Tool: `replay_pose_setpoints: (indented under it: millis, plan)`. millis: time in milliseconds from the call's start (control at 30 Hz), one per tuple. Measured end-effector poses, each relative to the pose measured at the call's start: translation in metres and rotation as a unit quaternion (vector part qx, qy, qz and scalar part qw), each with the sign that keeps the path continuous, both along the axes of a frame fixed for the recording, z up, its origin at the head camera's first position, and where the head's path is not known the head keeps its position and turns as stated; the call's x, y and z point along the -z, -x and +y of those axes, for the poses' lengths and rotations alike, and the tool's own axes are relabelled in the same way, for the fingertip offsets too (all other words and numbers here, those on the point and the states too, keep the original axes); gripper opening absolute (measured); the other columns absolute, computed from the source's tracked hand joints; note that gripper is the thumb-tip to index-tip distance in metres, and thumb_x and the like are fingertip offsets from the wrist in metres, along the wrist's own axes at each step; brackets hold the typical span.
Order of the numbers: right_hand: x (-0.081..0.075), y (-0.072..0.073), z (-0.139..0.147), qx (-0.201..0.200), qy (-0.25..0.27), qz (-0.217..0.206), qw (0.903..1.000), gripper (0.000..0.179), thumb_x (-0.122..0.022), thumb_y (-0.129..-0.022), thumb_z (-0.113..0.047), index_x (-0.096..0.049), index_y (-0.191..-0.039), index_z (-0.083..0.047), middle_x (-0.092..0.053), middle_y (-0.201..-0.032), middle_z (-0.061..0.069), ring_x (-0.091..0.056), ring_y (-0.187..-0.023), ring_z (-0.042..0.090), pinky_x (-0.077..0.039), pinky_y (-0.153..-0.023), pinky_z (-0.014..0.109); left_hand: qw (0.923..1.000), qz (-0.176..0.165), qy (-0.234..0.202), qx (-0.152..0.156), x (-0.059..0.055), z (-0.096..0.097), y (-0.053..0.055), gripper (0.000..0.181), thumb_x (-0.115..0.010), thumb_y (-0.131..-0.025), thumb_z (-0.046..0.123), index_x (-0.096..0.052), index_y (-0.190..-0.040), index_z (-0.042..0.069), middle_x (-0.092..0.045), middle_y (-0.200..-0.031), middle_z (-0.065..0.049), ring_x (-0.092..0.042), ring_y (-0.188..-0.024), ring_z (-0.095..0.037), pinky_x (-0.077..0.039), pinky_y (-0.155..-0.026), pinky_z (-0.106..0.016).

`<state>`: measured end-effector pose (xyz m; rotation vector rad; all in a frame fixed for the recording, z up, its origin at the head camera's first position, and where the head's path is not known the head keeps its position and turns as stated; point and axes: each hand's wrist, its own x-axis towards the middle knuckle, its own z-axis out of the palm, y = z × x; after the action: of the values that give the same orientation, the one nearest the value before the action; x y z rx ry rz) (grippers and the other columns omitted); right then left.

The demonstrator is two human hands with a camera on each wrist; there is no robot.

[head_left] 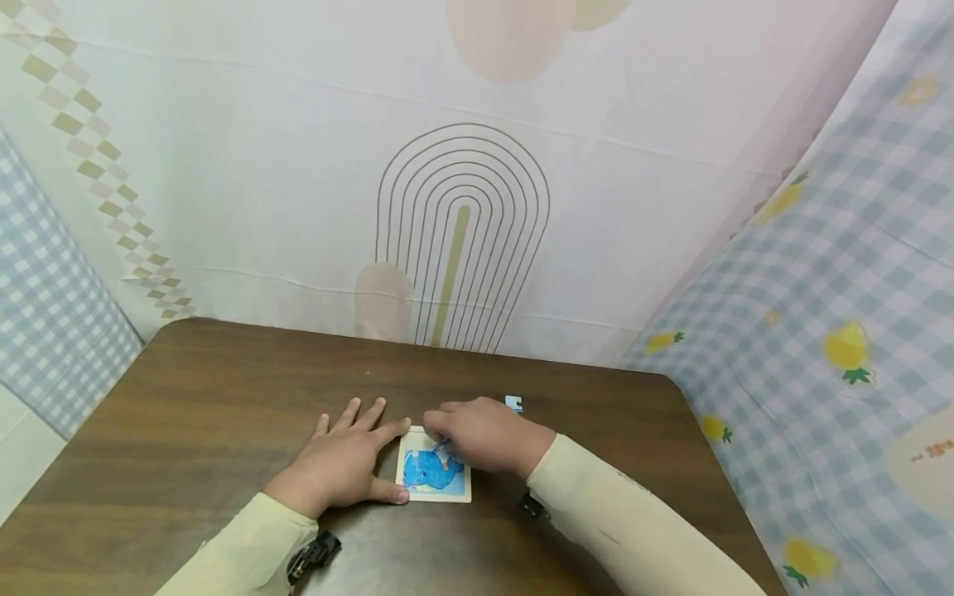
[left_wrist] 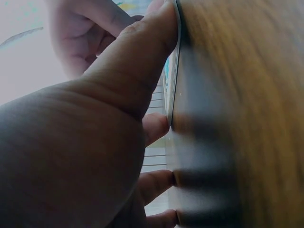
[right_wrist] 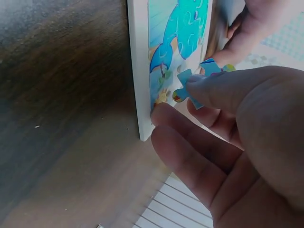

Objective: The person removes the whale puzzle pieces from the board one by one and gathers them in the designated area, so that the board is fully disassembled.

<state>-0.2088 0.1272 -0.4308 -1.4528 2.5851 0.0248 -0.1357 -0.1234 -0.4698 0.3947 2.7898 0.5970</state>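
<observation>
A small jigsaw puzzle in a pale frame (head_left: 434,498) lies on the table, its picture showing a blue sea animal. My left hand (head_left: 335,465) is spread flat at the frame's left side; its thumb (left_wrist: 154,35) and index finger touch the edge. Over the upper right of the puzzle is my right hand (head_left: 488,434). Between thumb and finger it pinches a light-blue puzzle piece (right_wrist: 184,78), held just above the board and partly covered by the thumb. In the head view the right hand hides part of the puzzle.
Another puzzle piece (head_left: 513,403) lies on the brown wooden table (head_left: 224,389), behind the right hand. A patterned white cloth (head_left: 298,182) hangs along the table's back edge, and a checked cloth (head_left: 782,331) hangs at the right.
</observation>
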Motion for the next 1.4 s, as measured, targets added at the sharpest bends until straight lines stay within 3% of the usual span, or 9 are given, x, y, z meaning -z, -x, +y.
replay_pose_setpoints:
  millis: [233,400,633,1000,1400]
  plan:
    - [-0.006,0.0,0.014,0.029,0.033,-0.077,0.9961,0.01,-0.07,-0.112,-0.015,-0.069,-0.113,-0.025,-0.068,-0.105,-0.011,-0.06,-0.085,0.007,-0.055,-0.079,0.023,1.0,0.002,0.003,0.0,0.0,0.0,-0.001,0.109,-0.087,-0.078,0.082,-0.051,-0.171,0.035,-0.028,-0.186,-0.02,-0.018,-0.171,-0.059,-0.017,-0.125,-0.091]
    - [-0.009,0.0,0.019,0.027,0.041,-0.096,0.9942,0.017,-0.069,-0.112,-0.01,-0.076,-0.119,-0.024,-0.075,-0.113,-0.008,-0.064,-0.094,0.006,-0.061,-0.092,0.027,1.0,0.005,0.004,0.002,0.0,0.0,0.0,0.111,-0.087,-0.078,0.083,-0.051,-0.171,0.034,-0.028,-0.186,-0.02,-0.018,-0.17,-0.061,-0.018,-0.124,-0.091]
    - [-0.007,0.003,0.023,0.035,0.065,-0.119,0.9902,0.017,-0.071,-0.111,-0.011,-0.08,-0.123,-0.02,-0.073,-0.105,-0.009,-0.062,-0.089,0.005,-0.057,-0.086,0.023,1.0,0.001,0.003,0.002,-0.003,0.001,-0.001,0.111,-0.087,-0.078,0.082,-0.051,-0.171,0.034,-0.027,-0.186,-0.02,-0.018,-0.17,-0.061,-0.018,-0.125,-0.091]
    - [-0.006,0.008,0.031,0.066,0.086,-0.167,0.98,0.005,-0.078,-0.109,-0.018,-0.08,-0.113,-0.021,-0.068,-0.093,-0.013,-0.061,-0.083,0.004,-0.056,-0.08,0.021,1.0,-0.005,0.004,0.003,-0.001,0.0,0.0,0.111,-0.086,-0.08,0.081,-0.049,-0.172,0.034,-0.026,-0.187,-0.019,-0.016,-0.171,-0.059,-0.016,-0.126,-0.09]
    - [-0.007,0.017,0.051,0.108,0.098,-0.151,0.9777,0.011,-0.076,-0.109,-0.015,-0.08,-0.108,-0.025,-0.069,-0.093,-0.013,-0.061,-0.083,0.006,-0.057,-0.078,0.025,1.0,-0.001,0.003,0.001,0.001,0.0,0.0,0.111,-0.087,-0.079,0.081,-0.049,-0.172,0.034,-0.026,-0.187,-0.019,-0.016,-0.171,-0.059,-0.016,-0.126,-0.09]
